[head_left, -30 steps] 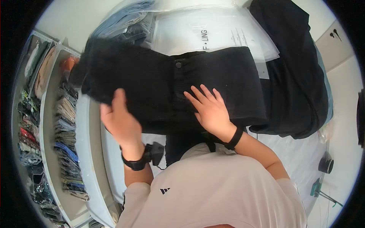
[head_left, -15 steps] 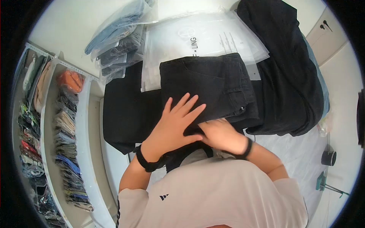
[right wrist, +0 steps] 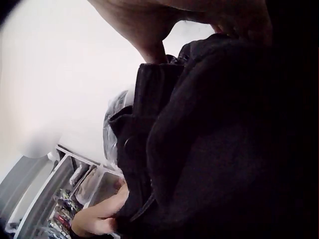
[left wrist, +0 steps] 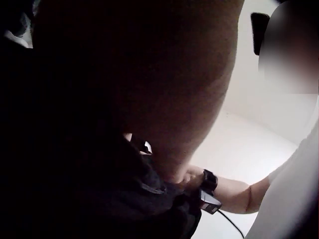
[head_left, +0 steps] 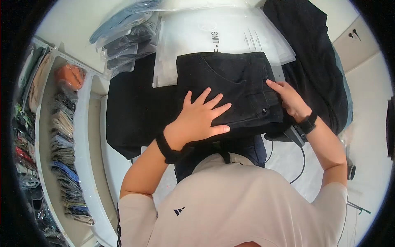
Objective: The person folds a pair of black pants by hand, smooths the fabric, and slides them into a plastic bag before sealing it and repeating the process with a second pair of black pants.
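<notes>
Black trousers (head_left: 234, 76) lie folded, waistband toward the right, with a button near the lower right corner. On top of them my left hand (head_left: 196, 120) rests flat, fingers spread. At the waistband edge my right hand (head_left: 293, 99) grips the cloth, thumb on top and the other fingers partly hidden. The right wrist view shows the right hand (right wrist: 154, 25) over the dark waistband (right wrist: 157, 89), and the left hand (right wrist: 105, 214) beyond. Most of the left wrist view is dark; the right hand (left wrist: 192, 178) shows small beside the cloth.
Clear printed bags (head_left: 185, 33) lie behind the trousers. Bagged folded garments (head_left: 129, 39) are stacked at the back left. More black cloth (head_left: 319, 74) is heaped on the right. Shelves (head_left: 84, 123) of bagged clothes stand at the left; a cable (head_left: 303, 160) hangs below the right hand.
The trousers were folded over from the left to the right. My right hand has moved from under the near edge to the waistband; my left hand has come onto the folded cloth.
</notes>
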Available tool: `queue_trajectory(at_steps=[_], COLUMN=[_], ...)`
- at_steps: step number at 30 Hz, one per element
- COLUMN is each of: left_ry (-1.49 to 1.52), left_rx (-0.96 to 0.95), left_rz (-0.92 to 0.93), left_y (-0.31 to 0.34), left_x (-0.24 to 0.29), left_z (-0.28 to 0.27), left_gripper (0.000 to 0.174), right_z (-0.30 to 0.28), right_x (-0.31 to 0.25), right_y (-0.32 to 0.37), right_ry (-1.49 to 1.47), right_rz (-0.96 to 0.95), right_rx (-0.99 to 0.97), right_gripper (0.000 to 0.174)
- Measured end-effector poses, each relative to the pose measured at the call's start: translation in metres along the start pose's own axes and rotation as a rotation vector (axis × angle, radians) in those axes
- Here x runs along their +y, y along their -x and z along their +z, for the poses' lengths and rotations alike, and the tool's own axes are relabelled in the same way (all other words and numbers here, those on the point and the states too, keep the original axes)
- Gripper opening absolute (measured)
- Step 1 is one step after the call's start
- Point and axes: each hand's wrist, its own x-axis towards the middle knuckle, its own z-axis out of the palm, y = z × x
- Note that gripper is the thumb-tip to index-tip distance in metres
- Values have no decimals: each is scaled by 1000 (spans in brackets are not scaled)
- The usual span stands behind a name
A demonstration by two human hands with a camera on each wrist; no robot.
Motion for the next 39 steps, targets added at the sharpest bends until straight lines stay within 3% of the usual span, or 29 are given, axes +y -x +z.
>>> queue_trajectory(at_steps=[2, 3, 4, 6, 7, 11, 15, 17, 18, 20, 23, 26, 29, 30, 32, 33, 36, 38, 39], left_ry=[171, 368, 340, -20, -64, -49, -16, 479, 469, 736, 422, 389, 215, 213, 572, 576, 584, 174, 16], left_rx=[-215, -331, -120, 139, -108, -226, -176, 216, 219, 617, 595, 517, 555, 551, 556, 554, 551, 604, 637], left_rz=[-20, -44, -42, -17, -81, -110, -121, -29, -24, -324, -527, -608, -553, -554, -732, -731, -885, -813, -677], left_y=[-5, -18, -16, -21, -25, -31, -26, -21, -17, -6, 7, 20, 26, 25, 18, 14, 3, -2, -5], left_x=[-8, -21, -26, -30, -42, -57, -59, -85, -93, -106, -129, -148, -159, -167, -184, -184, -183, -194, -187], left_z=[-19, -42, -47, -42, -30, -10, -10, 7, 10, 12, 7, 4, 6, 11, 24, 20, 11, 15, 8], left_gripper=[55, 55, 58, 63, 68, 73, 65, 47, 47, 32, 27, 29, 34, 34, 39, 39, 40, 42, 48], right_z=[-1, -4, -7, -6, -4, -6, -4, -2, -5, -9, -4, -10, -36, -47, -69, -72, -70, -65, -62], right_x=[-5, -5, -2, -1, -4, -1, -9, -11, -9, 3, 11, 24, 57, 78, 121, 137, 164, 173, 174], right_y=[-5, -11, -16, -17, -13, -13, -9, -6, -8, -11, 17, 48, 72, 74, 79, 83, 95, 93, 94], right_ry=[-263, -256, -212, -167, -238, -397, -407, -360, -364, -416, -462, -589, -691, -740, -792, -813, -938, -1004, -1068], right_rz=[108, 93, 102, 118, 154, 191, 243, 251, 240, 270, 79, -94, -155, -189, -237, -264, -170, -123, -74], right_rx=[-271, -273, -273, -278, -295, -360, -440, -394, -395, -441, -371, -263, -176, -137, -92, -50, 18, 50, 75], right_gripper=[55, 55, 55, 55, 54, 49, 44, 39, 39, 37, 38, 43, 46, 47, 49, 50, 47, 48, 48])
